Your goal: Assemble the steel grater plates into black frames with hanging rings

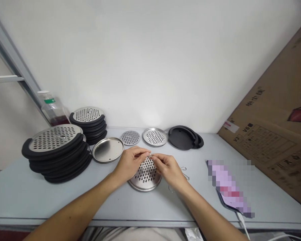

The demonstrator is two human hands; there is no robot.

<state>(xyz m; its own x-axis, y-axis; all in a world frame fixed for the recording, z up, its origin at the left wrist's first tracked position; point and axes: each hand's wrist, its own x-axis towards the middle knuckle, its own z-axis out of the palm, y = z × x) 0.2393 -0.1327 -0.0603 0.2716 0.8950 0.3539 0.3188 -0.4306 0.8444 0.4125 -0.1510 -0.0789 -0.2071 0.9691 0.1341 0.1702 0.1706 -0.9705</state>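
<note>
My left hand (131,162) and my right hand (168,167) meet fingertip to fingertip over a round perforated metal disc (144,182) that lies on the table. Both are closed in a pinch on a small metal wire piece (149,155), mostly hidden by the fingers. The disc has rows of holes and a raised rim; its far side is covered by my hands. Beside my right wrist lie several thin bent wire pieces (185,174). A shallow metal lid (108,149) rests left of my left hand.
Tall stacks of black-rimmed perforated discs (57,147) (89,124) stand at left, by a bottle (52,107). Along the wall sit a flat perforated plate (130,137), a rimmed perforated disc (155,137) and black rings (182,139). A phone (228,189) and a cardboard box (273,134) are at right.
</note>
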